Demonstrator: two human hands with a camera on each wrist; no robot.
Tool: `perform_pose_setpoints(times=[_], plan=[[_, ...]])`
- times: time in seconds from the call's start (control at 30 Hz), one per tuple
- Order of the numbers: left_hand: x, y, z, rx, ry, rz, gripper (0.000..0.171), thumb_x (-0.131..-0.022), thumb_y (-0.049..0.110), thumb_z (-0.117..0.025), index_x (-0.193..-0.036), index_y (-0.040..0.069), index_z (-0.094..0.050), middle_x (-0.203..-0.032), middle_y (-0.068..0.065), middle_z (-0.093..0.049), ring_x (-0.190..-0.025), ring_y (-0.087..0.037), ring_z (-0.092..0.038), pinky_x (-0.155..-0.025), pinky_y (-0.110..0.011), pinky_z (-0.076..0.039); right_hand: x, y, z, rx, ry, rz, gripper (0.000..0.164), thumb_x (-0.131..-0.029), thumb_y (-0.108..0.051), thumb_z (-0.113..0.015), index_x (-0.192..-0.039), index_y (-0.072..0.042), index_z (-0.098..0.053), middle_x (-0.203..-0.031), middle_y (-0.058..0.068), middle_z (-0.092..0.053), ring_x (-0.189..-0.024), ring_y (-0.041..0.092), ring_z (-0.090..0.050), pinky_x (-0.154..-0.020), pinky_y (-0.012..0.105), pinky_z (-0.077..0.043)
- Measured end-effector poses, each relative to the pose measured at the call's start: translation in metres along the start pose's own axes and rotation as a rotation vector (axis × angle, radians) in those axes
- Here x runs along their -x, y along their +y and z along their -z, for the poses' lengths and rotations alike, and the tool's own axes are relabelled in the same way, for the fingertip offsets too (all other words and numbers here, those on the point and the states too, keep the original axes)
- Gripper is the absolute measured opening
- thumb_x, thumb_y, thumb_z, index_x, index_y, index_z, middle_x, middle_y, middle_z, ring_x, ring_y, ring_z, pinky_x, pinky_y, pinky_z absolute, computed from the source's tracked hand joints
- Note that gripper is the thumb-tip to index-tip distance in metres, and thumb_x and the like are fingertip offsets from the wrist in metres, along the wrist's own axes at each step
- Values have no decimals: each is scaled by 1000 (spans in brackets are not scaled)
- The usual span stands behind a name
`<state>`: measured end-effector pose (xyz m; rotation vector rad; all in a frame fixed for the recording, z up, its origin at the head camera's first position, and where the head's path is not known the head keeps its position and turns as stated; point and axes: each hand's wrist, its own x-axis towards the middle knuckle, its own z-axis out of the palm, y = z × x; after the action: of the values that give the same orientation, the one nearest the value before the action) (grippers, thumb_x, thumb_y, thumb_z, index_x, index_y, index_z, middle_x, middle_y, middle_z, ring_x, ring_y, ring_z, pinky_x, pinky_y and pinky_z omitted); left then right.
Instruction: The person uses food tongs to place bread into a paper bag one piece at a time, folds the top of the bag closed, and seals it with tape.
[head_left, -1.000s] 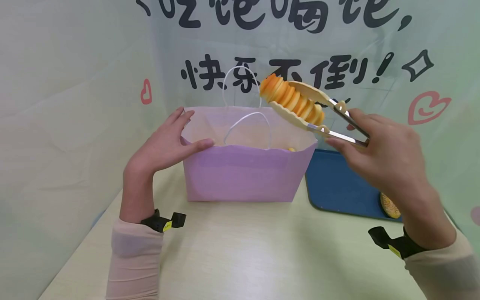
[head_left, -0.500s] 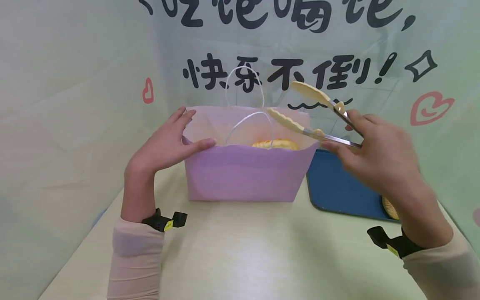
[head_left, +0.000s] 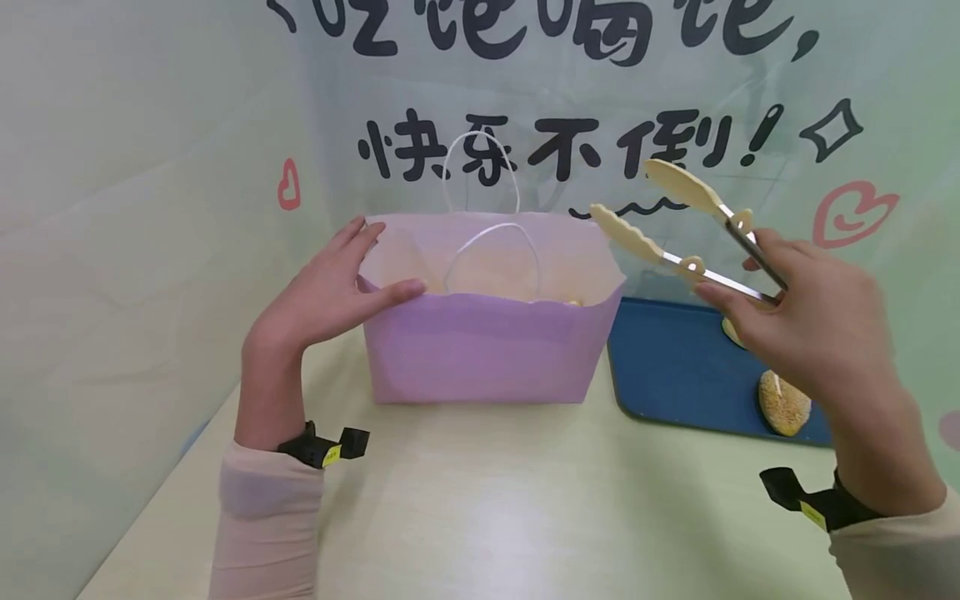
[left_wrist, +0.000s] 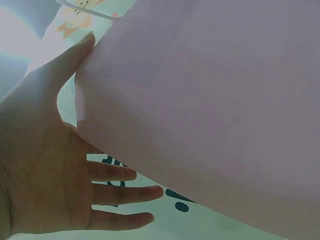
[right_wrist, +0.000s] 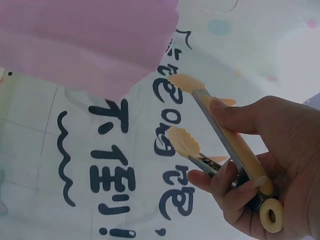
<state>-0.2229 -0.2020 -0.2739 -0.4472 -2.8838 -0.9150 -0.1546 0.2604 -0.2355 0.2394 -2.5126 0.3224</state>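
Note:
A light purple paper bag (head_left: 480, 350) with white handles stands upright on the table, its mouth spread wide. My left hand (head_left: 318, 292) rests at its left side, thumb lying over the front rim, the other fingers straight along the outside in the left wrist view. My right hand (head_left: 817, 325) grips tongs (head_left: 637, 242) with cream scalloped tips and metal arms. Nothing sits between the tips, which are spread apart above and right of the bag. A small yellow bit of bread (head_left: 574, 303) shows just over the front rim; the rest of the inside is hidden.
A blue tray (head_left: 675, 375) lies right of the bag, partly behind my right arm. On it are a seed-covered bread roll (head_left: 783, 404) and a pale yellow piece (head_left: 732, 332), mostly hidden by the hand. A printed backdrop (head_left: 450, 92) stands behind the table.
The tongs released a ridged golden bread, which dropped into the bag. The right hand then moved right with the emptied tongs, uncovering more of the tray. The left hand stayed put.

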Motion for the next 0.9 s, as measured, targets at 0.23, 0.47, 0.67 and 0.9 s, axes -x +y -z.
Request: perform_pose_setpoints(times=[0.23, 0.47, 0.67, 0.9], plan=[[-1, 1, -1, -8, 4, -12, 110, -91, 78, -61, -171, 15, -19, -178, -10, -4, -162, -37, -15, -123, -67, -23, 8, 45, -5, 61, -66, -158, 62, -94, -48, -79, -124, 5, -65, -105, 29, -70, -75, 39, -60, -59, 46, -39], [-1, 0, -2, -16, 6, -16, 110, -92, 77, -61, -171, 13, -19, -178, -11, -5, -162, -36, -13, -122, -69, -23, 10, 94, -21, 111, -217, -276, 82, -95, -68, -65, -120, 10, -60, -82, 25, -64, -73, 39, -54, -52, 41, -39], [1, -2, -1, -16, 6, -9, 109, -93, 75, -61, -171, 12, -18, -178, -11, -4, -162, -37, -12, -122, -69, -22, 10, 134, -40, 110, -309, -338, 81, -96, -73, -57, -112, 6, -56, -79, 21, -60, -72, 40, -56, -53, 41, -40], [-3, 0, -4, -17, 1, -27, 108, -93, 75, -61, -171, 12, -19, -177, -11, -4, -162, -38, -12, -122, -70, -22, 21, 172, -54, 146, -381, -404, 80, -94, -81, -51, -86, -1, -50, -67, 13, -50, -62, 33, -52, -49, 40, -39]])
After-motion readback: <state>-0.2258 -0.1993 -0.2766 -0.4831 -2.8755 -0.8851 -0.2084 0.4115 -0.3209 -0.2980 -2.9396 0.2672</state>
